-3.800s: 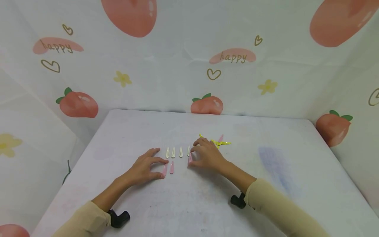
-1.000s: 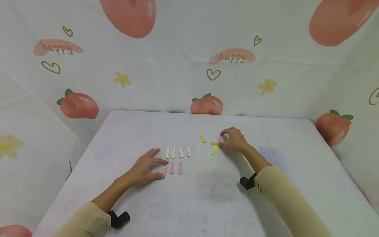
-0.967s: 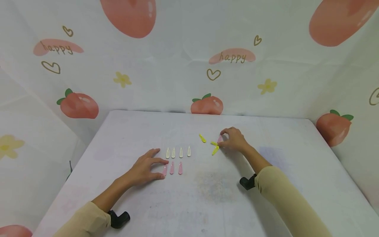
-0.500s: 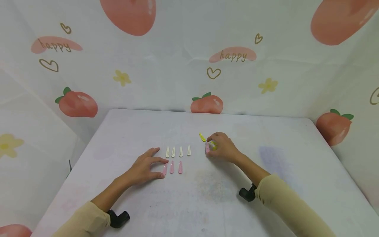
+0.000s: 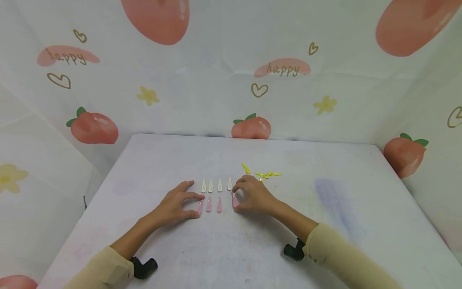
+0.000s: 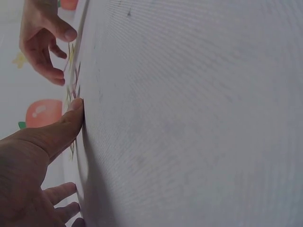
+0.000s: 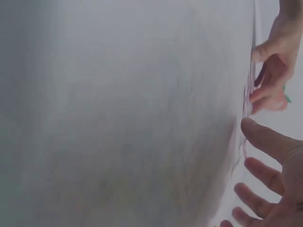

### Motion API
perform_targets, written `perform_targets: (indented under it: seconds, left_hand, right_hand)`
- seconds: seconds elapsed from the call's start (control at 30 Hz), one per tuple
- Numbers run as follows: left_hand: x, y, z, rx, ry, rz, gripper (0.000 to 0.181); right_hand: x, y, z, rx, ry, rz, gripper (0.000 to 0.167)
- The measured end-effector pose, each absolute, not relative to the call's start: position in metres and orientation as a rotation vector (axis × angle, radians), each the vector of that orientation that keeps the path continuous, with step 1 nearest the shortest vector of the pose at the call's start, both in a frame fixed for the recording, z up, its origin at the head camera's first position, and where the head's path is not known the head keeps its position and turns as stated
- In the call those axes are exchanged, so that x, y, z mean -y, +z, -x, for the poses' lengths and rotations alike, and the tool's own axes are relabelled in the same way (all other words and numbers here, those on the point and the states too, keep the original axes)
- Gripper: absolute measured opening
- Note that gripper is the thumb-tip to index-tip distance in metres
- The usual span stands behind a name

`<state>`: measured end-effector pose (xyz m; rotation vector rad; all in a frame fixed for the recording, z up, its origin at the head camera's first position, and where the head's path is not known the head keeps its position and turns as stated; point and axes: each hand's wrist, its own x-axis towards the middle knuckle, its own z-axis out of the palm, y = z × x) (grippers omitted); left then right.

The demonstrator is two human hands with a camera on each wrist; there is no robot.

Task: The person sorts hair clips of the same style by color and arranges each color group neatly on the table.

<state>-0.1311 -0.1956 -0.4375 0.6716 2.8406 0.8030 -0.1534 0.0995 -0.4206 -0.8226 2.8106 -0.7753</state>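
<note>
My left hand (image 5: pixel 175 205) stays at the left end of a row of pink snap hair clips, thumb and index finger at the two ends of the leftmost pink clip (image 5: pixel 200 206). Two more pink clips (image 5: pixel 209 204) lie upright beside it. To their right, my right hand (image 5: pixel 254 195) pinches another pink hair clip (image 5: pixel 234 200) between thumb and index finger, low over the table. Behind the pink row, several cream hair clips (image 5: pixel 220 185) form a line. Both wrist views show the clips only edge-on, partly hidden by the fingers.
Several yellow hair clips (image 5: pixel 262 175) lie scattered behind my right hand, one partly covered by it. The white table (image 5: pixel 231 249) has a bluish stain (image 5: pixel 333 200) at right. A peach-printed cloth (image 5: pixel 202 80) hangs behind it.
My right hand has set a third pink clip in the row, picked up another from among the yellow clips, and brought it left and nearer. My left hand has stayed in place.
</note>
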Motion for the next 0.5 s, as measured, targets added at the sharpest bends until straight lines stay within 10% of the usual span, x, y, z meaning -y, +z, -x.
perform_targets:
  seconds: [0.5]
  left_hand:
    - [0.196, -0.438, 0.131, -2.845, 0.809, -0.682, 0.045]
  right_hand:
    - [-0.086, -0.426, 0.146, -2.812, -0.771, 0.768, 0.04]
